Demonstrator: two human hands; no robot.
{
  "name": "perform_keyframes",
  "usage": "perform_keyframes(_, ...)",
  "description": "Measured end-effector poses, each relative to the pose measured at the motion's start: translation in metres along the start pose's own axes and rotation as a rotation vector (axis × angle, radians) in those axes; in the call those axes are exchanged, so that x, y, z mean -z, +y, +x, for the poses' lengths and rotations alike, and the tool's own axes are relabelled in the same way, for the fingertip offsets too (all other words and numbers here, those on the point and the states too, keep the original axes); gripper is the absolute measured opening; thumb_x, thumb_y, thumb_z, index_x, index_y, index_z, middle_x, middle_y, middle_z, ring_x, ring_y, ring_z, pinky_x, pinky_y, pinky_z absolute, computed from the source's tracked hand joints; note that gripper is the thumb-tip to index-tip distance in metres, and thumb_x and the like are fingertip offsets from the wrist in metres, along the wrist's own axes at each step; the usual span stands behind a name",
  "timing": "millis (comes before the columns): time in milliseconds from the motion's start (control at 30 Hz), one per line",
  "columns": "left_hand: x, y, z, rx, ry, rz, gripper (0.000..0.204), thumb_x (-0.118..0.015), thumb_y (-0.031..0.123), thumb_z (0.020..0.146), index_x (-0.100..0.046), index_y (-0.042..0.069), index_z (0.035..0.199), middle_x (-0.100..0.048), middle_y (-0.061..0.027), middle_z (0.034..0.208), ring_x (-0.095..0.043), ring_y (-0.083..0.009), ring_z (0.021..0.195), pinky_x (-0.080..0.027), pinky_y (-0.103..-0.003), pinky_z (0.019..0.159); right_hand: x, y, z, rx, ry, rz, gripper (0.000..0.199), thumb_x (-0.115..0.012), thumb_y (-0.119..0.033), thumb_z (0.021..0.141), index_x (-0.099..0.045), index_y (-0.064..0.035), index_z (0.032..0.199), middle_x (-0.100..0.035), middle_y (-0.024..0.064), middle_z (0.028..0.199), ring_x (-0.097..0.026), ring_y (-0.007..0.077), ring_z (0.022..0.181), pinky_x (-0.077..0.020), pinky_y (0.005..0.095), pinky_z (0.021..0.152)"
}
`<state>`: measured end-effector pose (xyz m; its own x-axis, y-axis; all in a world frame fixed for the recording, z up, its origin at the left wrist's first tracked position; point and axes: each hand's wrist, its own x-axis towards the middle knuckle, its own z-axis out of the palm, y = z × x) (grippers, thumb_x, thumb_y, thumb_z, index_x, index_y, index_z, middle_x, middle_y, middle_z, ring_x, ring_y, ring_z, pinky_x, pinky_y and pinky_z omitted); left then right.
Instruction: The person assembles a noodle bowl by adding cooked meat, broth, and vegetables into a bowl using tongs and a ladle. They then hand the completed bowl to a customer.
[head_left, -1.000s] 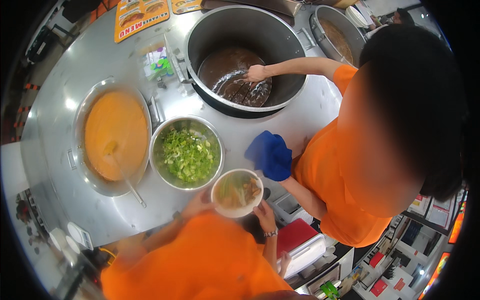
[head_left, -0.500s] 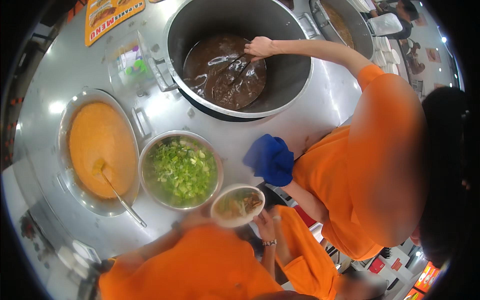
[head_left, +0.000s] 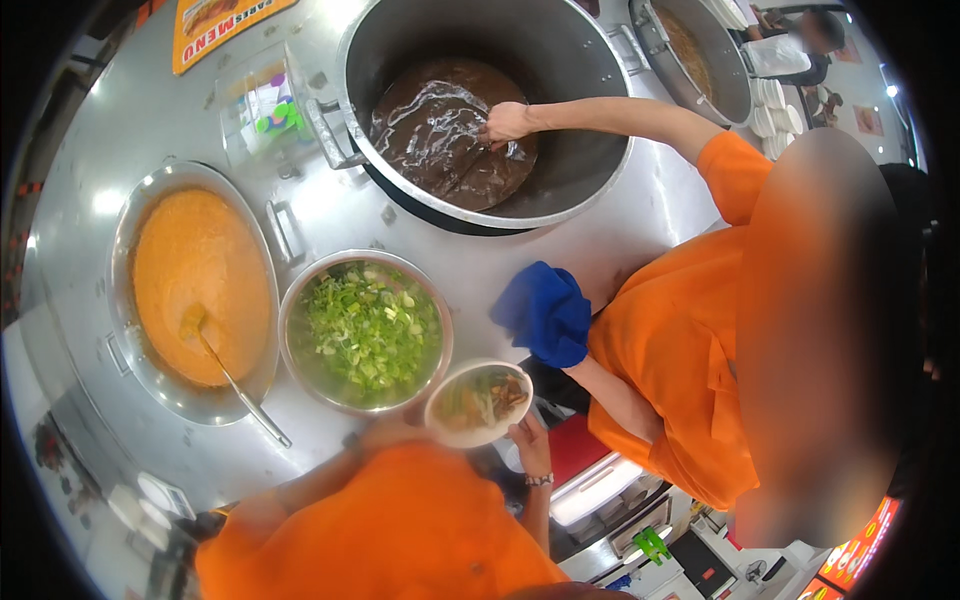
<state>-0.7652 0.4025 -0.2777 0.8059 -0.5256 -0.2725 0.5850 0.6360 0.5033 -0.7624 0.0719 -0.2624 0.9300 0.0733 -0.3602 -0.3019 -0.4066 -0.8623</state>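
At the near side of the steel table, I hold a white bowl (head_left: 452,424) of clear broth with pale strips and brown meat-like pieces. My right hand (head_left: 530,446), a band at its wrist, grips the bowl's right edge. On the opposite side is my left hand (head_left: 394,431), blurred, its fingers partly hidden against the bowl. Right beside the bowl stands a round steel basin (head_left: 446,352) filled with chopped green onions (head_left: 370,325). Left of that is an oval steel pan (head_left: 117,290) of orange sauce, with a ladle (head_left: 240,392) resting in it.
A co-worker's hand (head_left: 508,124) reaches into a big pot (head_left: 590,190) of brown broth; their other hand has a blue cloth (head_left: 545,312). A clear container (head_left: 262,125) with colourful items and a menu card (head_left: 215,28) lie at the back left. Another pot (head_left: 735,95) stands far right.
The co-worker's hand has moved lower into the pot, and the dark utensil has sunk mostly from sight. Another orange-clad person at the lower right has left the view. My bowl stays nearly in place.
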Motion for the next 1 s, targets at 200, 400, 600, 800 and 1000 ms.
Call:
perform_keyframes(200,0.005,-0.002,-0.001,0.032,0.036,0.12,0.1,-0.084,0.005,0.078,-0.025,0.004,0.159,-0.037,-0.0113,0.159,-0.036,-0.0221,0.144,-0.029,-0.039,0.121,-0.004,0.005,-0.003,-0.031,-0.005,0.097,0.052,-0.064,-0.01,0.098,-0.047,0.0039,0.146,-0.065,0.0093,0.126,-0.063,0.0133,0.106,-0.0517,0.0275,0.088)
perform_keyframes(400,0.028,-0.028,0.005,0.014,0.07,0.224,0.098,-0.085,0.006,0.078,-0.029,0.003,0.158,-0.041,-0.0119,0.155,-0.04,-0.0217,0.142,-0.032,-0.038,0.119,-0.006,0.009,-0.001,0.006,0.027,-0.069,0.042,-0.064,-0.016,0.096,-0.057,0.0005,0.135,-0.069,0.0137,0.119,-0.065,0.0229,0.105,-0.0502,0.035,0.089)
perform_keyframes(600,0.048,-0.048,0.004,0.054,0.141,0.262,0.095,-0.085,0.006,0.077,-0.032,0.003,0.156,-0.044,-0.012,0.153,-0.042,-0.0219,0.14,-0.033,-0.038,0.119,0.0,0.015,0.005,0.022,-0.072,-0.065,0.046,-0.065,-0.012,0.099,-0.051,0.0041,0.14,-0.066,0.0069,0.12,-0.062,0.0109,0.101,-0.0504,0.0263,0.085)
perform_keyframes(800,0.04,-0.04,0.001,-0.01,0.107,0.181,0.096,-0.087,0.01,0.076,-0.033,0.002,0.155,-0.045,-0.012,0.152,-0.042,-0.0217,0.14,-0.034,-0.038,0.118,-0.001,0.016,0.008,0.017,-0.104,-0.076,0.046,-0.064,-0.01,0.099,-0.051,0.0054,0.14,-0.065,0.0086,0.124,-0.062,0.0131,0.108,-0.0504,0.028,0.091)
perform_keyframes(1000,0.025,-0.027,-0.004,-0.033,0.13,0.144,0.096,-0.087,0.011,0.076,-0.034,0.001,0.155,-0.044,-0.0123,0.153,-0.041,-0.022,0.14,-0.032,-0.038,0.119,-0.004,0.005,0.006,0.007,-0.115,-0.086,0.049,-0.064,-0.01,0.099,-0.048,0.0061,0.143,-0.064,0.0097,0.127,-0.061,0.0132,0.111,-0.0496,0.0281,0.093)
